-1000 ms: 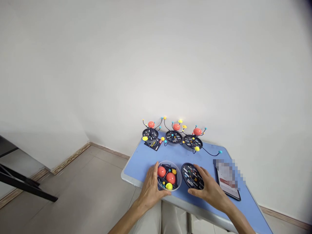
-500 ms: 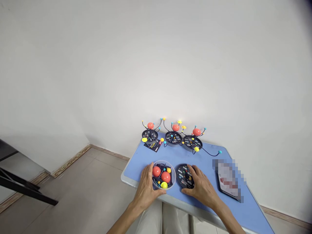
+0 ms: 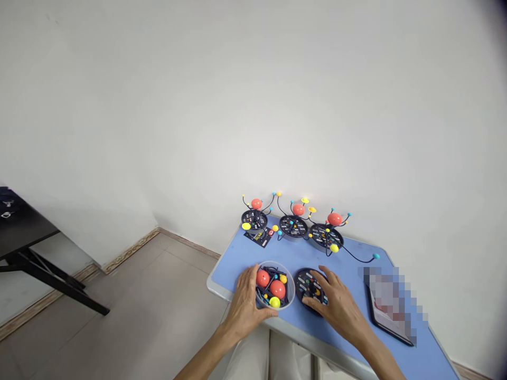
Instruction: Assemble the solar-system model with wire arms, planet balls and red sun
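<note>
A clear plastic bowl [image 3: 288,301] near the front edge of the blue table [image 3: 348,269] holds two orange balls, yellow and blue beads and dark wire arms. My left hand [image 3: 244,303] cups its left side, fingers curved round the rim. Right of the bowl lies a black round disc [image 3: 307,281] with coloured marks. On it rests my right hand [image 3: 336,306], fingers spread flat over its right part.
Three assembled models [image 3: 295,224] with orange balls and wire arms stand in a row at the back of the table. A small dark card [image 3: 260,237] lies by the left one. A phone [image 3: 390,314] lies at the right. A black table [image 3: 24,232] stands far left.
The view has shifted, so everything sits a little further right. My hands keep their hold on the bowl and the disc; the disc sits closer to the bowl than a second ago.
</note>
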Demonstrator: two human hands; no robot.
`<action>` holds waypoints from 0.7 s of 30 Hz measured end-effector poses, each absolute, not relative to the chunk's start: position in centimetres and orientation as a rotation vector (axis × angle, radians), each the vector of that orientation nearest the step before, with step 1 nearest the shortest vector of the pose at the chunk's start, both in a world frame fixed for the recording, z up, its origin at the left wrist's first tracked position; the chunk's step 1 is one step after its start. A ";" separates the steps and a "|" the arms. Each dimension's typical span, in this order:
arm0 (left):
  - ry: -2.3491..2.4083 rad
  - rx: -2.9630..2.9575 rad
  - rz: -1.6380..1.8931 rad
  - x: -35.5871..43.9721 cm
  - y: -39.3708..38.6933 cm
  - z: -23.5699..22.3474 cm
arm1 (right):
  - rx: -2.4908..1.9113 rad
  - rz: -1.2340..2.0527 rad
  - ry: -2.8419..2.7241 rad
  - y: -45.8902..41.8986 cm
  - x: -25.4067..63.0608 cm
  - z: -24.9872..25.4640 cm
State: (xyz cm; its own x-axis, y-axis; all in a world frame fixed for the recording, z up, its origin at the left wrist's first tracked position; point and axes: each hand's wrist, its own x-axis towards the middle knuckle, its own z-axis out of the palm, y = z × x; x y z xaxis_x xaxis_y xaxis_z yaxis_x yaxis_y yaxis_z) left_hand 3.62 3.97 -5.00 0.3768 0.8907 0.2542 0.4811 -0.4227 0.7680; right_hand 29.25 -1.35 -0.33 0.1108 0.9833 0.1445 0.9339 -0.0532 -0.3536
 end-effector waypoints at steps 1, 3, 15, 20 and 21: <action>1.180 2.059 0.897 3.6 4.0 -5.1 | -1.980 0.205 -1.880 -1.3 28.8 0.2; 1.189 2.084 0.901 3.6 4.0 -5.3 | -1.851 0.267 -1.916 -1.0 27.7 1.3; 1.167 2.141 0.867 3.4 4.2 -5.7 | -1.828 0.391 -2.235 1.8 20.1 3.9; 1.162 2.156 0.840 3.4 4.3 -5.8 | -1.831 0.459 -2.226 3.1 18.3 3.2; 1.164 2.152 0.845 3.5 4.3 -5.8 | -1.820 0.483 -2.203 3.2 18.2 3.1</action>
State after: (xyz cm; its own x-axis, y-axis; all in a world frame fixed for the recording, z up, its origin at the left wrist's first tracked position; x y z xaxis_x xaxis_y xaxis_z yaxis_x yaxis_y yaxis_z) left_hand 3.48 4.30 -5.82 0.4284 0.8635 0.2661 0.5208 -0.4766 0.7083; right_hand 18.24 3.21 3.07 -0.1933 0.9809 -0.0227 0.9006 0.1682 -0.4008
